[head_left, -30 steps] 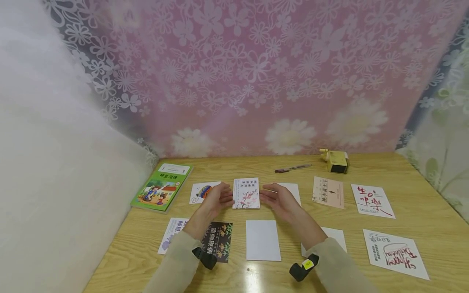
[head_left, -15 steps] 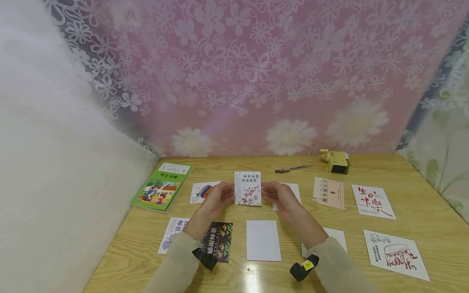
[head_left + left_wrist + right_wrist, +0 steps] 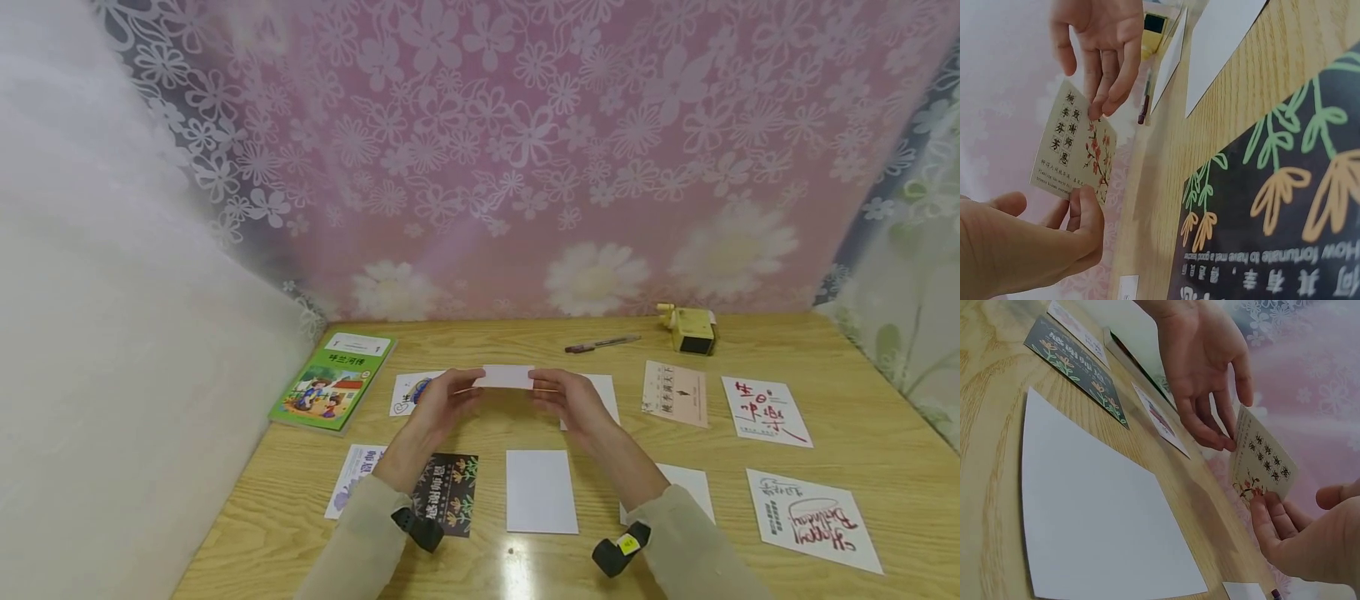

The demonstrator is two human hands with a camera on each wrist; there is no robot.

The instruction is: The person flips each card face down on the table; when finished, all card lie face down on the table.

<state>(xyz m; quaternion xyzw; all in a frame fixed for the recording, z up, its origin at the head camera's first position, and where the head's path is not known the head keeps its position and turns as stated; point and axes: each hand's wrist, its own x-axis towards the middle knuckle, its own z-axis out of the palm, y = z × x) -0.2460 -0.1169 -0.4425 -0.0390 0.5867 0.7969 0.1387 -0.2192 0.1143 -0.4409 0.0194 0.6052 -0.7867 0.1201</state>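
In the head view a greeting card (image 3: 508,377) is held above the table between both hands, tilted so steeply that only a pale, foreshortened face shows. The wrist views show its other face: dark Chinese characters and a red blossom branch (image 3: 1099,150). My left hand (image 3: 442,408) grips one side edge with its fingers. Opposite it, the fingers of my right hand (image 3: 577,408) hold the other side edge. Both thumbs stand apart from the card. A black card with orange flowers (image 3: 453,493) lies partly behind the left forearm.
A blank white card (image 3: 542,492) lies in front. Several printed cards, including a red-lettered birthday card (image 3: 813,521) and a peach card (image 3: 675,393), lie around. A green book (image 3: 332,383) is at left; a pen (image 3: 602,344) and small yellow device (image 3: 688,330) lie at the back.
The card has been raised off the table and tipped over between both hands, so its blossom print no longer faces the head camera. The other things lie where they were.
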